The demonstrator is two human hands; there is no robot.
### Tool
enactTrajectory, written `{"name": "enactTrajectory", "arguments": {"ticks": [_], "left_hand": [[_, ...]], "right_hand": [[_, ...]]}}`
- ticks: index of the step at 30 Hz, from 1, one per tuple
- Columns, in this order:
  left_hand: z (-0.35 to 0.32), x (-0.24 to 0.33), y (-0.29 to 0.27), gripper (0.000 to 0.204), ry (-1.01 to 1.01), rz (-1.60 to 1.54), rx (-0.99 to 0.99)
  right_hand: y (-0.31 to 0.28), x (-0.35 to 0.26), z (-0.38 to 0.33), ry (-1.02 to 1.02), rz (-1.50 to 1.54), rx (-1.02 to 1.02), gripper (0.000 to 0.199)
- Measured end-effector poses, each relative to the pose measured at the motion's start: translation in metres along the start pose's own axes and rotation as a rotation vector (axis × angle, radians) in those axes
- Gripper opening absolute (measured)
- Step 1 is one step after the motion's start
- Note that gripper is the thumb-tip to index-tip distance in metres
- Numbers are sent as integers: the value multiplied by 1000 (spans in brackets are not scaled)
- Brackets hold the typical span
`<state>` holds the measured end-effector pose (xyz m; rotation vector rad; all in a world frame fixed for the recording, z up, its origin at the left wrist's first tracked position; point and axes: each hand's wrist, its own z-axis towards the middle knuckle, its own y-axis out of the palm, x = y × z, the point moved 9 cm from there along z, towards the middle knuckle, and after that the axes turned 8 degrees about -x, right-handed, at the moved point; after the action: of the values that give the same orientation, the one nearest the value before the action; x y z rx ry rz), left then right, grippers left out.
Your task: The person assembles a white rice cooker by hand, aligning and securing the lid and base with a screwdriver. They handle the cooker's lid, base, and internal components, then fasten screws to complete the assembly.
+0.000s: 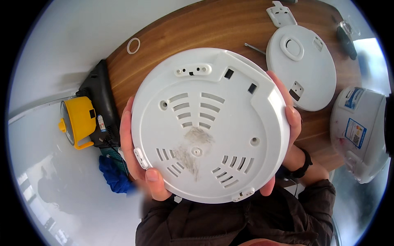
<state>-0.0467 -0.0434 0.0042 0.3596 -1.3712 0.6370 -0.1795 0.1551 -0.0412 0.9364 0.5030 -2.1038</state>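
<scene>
A round white plastic appliance base (193, 143) is held up between both hands, its vented underside facing me. Groups of slots, screw holes, small feet and a grey dirty smudge near the centre show on it. My left hand (154, 184) grips its left edge, thumb on the lower left rim and fingers wrapped behind. My right hand (290, 115) is closed round the right edge, thumb low by the bottom rim. Most of the fingers are hidden behind the base. Beyond my right hand, a round white lid (318, 78) with an oval raised ring lies on the wooden table (176, 33).
Next to the lid are a small white plastic part (282, 15) and a thin metal rod (254, 48). A white ring (133, 46) lies far left. A yellow pot (80, 123), black device (102, 98) and blue cloth (113, 174) sit left; a white labelled appliance (357, 131) stands right.
</scene>
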Motion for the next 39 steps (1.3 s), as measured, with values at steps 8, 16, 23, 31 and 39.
{"name": "enactTrajectory", "arguments": {"ticks": [8,16,23,31,39], "left_hand": [[-2,3,-2,88,62,113,-13],[-5,4,-5,85,123,116,-45],[-1,4,-15,71,245,57,-116],[1,14,-14,55,261,6,-194],[-8,15,-4,48,240,-20,-10]], "right_hand": [[2,-3,3,18,51,-8,126],[4,1,1,31,30,72,105],[4,-2,-7,47,21,88,118],[4,-13,3,-17,-157,-71,161],[11,-11,-1,-14,-71,20,160]]}}
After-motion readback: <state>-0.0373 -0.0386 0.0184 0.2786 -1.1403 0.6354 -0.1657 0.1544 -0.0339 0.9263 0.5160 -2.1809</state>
